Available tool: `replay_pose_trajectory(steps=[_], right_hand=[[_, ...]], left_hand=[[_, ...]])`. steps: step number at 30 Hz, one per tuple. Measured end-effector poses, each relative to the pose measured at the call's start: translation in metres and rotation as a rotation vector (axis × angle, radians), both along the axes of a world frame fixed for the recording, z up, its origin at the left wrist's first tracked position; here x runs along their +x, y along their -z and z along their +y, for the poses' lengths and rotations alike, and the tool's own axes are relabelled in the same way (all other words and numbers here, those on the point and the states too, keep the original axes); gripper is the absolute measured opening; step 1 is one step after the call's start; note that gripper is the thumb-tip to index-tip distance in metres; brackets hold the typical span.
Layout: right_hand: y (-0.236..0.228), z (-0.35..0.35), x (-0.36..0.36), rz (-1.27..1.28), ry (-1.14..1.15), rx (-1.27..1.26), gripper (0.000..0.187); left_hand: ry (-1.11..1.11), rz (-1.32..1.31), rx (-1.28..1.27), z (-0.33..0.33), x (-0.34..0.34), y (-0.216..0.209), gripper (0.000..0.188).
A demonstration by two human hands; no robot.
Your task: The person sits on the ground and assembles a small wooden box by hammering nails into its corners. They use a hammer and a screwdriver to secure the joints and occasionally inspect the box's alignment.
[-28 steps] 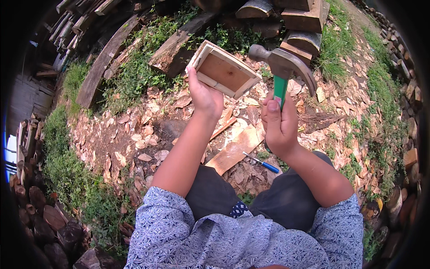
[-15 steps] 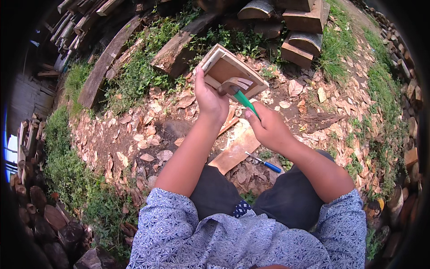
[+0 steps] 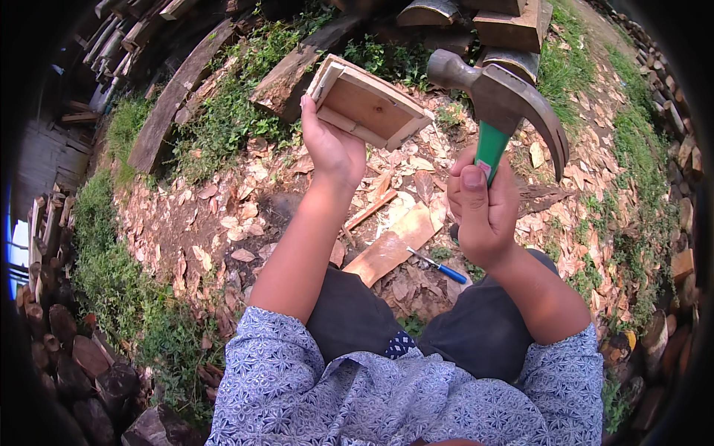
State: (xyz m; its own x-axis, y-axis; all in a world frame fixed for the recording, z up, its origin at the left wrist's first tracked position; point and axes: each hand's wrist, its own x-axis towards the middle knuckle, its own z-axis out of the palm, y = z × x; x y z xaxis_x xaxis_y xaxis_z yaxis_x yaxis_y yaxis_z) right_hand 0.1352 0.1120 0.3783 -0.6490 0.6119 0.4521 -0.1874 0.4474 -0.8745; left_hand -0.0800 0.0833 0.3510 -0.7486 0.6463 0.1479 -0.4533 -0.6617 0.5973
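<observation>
My left hand [image 3: 333, 147] grips a small rectangular wooden frame [image 3: 343, 119] by its left end, thumb along the near corner. Inside its raised rim is a flat brown wooden panel [image 3: 372, 106]. My right hand [image 3: 483, 204] is wrapped round the green handle of a claw hammer [image 3: 509, 97], which it holds up to the right of the frame, apart from it. The hammer's metal head points up, with the claw curving to the right. Below, on the ground between my knees, lie a flat wooden board [image 3: 394, 244] and a blue-handled chisel-like tool [image 3: 446, 270] with a thin metal shaft.
Dry leaves [image 3: 201, 256] cover the soil around me. A narrow wood strip [image 3: 370, 209] lies beside the board. Thick timber beams [image 3: 301, 74] and stacked blocks [image 3: 509, 26] stand ahead. Piled logs [image 3: 78, 364] line the left, and more stacked wood [image 3: 680, 201] lines the right.
The hammer has lifted off the frame and swung up to the right, its head turning upward. My left hand has shifted the frame slightly left and up.
</observation>
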Motion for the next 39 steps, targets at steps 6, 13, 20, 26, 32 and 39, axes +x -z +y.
replay_pose_trajectory(steps=[6, 13, 20, 26, 32, 39], right_hand=[[0.032, 0.012, -0.006, -0.393, -0.055, 0.038, 0.024], [0.005, 0.03, 0.011, 0.235, 0.086, -0.175, 0.025], [-0.001, 0.045, 0.01, 0.163, 0.055, -0.321, 0.042], [-0.006, 0.049, 0.018, 0.061, -0.002, -0.477, 0.04], [0.008, 0.055, 0.014, 0.076, 0.036, -0.335, 0.033], [0.016, 0.047, 0.012, -0.092, 0.052, -0.197, 0.027]], left_hand=[[0.089, -0.017, -0.027, 0.002, 0.016, 0.012, 0.052], [0.188, -0.086, 0.022, -0.021, 0.021, -0.016, 0.059], [0.387, -0.074, -0.075, -0.031, 0.044, -0.028, 0.057], [0.269, 0.193, -0.316, -0.024, 0.05, -0.02, 0.05], [0.132, 0.468, -0.575, -0.014, 0.036, -0.011, 0.038], [-0.089, 0.75, -0.685, -0.009, 0.011, 0.02, 0.037]])
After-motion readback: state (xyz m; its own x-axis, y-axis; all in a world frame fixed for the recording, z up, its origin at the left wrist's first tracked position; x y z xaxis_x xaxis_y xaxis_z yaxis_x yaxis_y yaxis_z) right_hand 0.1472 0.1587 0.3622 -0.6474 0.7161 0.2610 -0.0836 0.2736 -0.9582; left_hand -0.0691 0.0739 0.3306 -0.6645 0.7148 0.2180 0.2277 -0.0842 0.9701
